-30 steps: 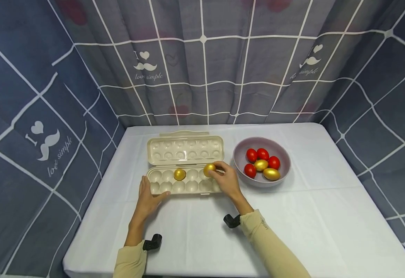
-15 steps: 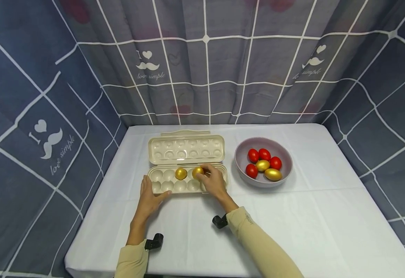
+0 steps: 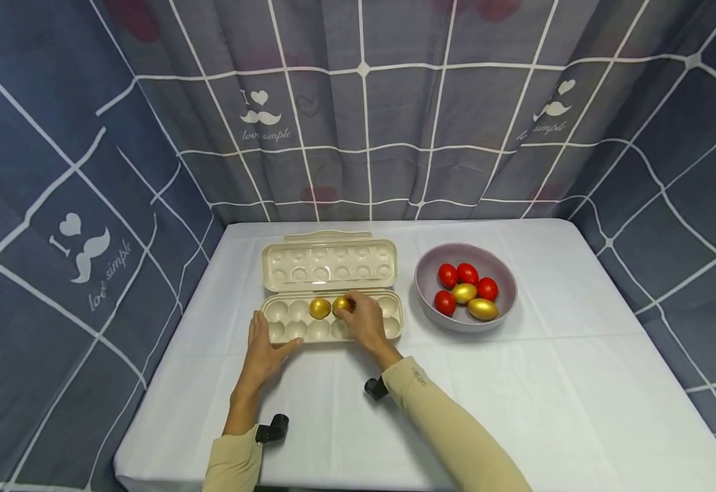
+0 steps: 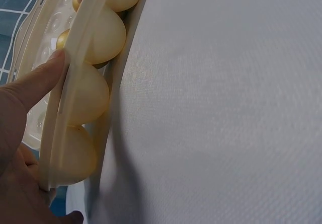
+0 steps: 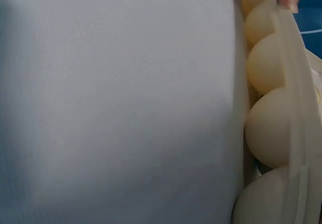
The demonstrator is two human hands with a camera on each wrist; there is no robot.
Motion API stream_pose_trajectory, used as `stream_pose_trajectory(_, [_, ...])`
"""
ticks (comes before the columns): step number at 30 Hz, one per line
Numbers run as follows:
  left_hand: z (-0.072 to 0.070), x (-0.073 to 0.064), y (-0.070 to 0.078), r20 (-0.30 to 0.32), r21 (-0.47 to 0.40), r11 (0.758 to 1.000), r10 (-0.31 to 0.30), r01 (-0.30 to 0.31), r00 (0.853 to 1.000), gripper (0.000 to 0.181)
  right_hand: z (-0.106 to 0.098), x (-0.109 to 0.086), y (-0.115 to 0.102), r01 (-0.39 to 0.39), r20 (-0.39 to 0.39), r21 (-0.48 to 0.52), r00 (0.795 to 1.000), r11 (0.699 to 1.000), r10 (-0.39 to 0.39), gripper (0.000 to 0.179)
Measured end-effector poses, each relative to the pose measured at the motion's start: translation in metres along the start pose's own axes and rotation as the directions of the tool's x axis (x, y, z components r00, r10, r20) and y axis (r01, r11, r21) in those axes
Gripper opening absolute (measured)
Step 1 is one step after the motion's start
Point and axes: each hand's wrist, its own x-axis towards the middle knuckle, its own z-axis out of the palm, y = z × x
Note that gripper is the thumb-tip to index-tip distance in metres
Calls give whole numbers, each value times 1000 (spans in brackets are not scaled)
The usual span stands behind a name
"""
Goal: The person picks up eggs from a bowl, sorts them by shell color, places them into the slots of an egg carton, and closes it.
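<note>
A cream egg carton (image 3: 278, 333) lies open on the white table, its dimpled lid (image 3: 309, 265) folded back. My left hand (image 3: 266, 352) grips the carton's left end. In the left wrist view its thumb (image 4: 43, 80) lies on the front rim, with the other fingers around the end. One gold egg (image 3: 319, 308) sits in the back row. Just right of it, my right hand (image 3: 367, 324) pinches a second gold egg (image 3: 340, 305) at the adjoining back-row cup; whether the egg touches the bottom is hidden. The right wrist view shows mainly tablecloth and the carton's underside (image 5: 269, 128).
Right of the carton stands a mauve bowl (image 3: 504, 277). It contains several red eggs (image 3: 447, 275) and two gold eggs (image 3: 483, 309). Grey-blue checked curtains (image 3: 395, 123) enclose the table (image 3: 555, 383) at the back and both sides.
My right hand has carried the gold egg leftward along the carton's back row, to beside the other gold egg. The left hand keeps its place on the carton.
</note>
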Motion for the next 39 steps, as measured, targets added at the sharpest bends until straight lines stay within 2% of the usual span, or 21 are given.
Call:
stream_pose_trajectory(4, [0, 0, -1, 5, 1, 1000, -8, 8, 1000, 118, 0, 1, -2, 24, 29, -34, 999, 999, -24, 24])
stream_pose_trajectory(15, [0, 1, 2, -2, -8, 1000, 6, -6, 1000, 120, -6, 1, 0, 24, 64, -19, 998, 1000, -23, 21])
stream_pose_trajectory(18, [1, 2, 2, 6, -3, 1000, 1, -1, 1000, 120, -10, -1, 1, 22, 38, 21, 999, 1000, -23, 25])
stream_pose_trajectory(23, [-2, 1, 2, 16, 13, 1000, -14, 14, 1000, 121, -21, -8, 2, 40, -51, 116, 998, 992, -34, 36])
stream_pose_trajectory(32, [0, 0, -1, 13, 6, 1000, -15, 15, 1000, 120, -55, -18, 15, 106, -149, 233, 986, 967, -72, 35])
stream_pose_trajectory(34, [1, 0, -2, 10, -6, 1000, -9, 9, 1000, 120, -66, -18, 20, 118, -161, 221, 983, 968, -83, 36])
stream_pose_trajectory(39, [1, -1, -3, 2, -21, 1000, 4, -4, 1000, 118, -103, -17, 32, 125, -174, 111, 979, 986, -105, 37])
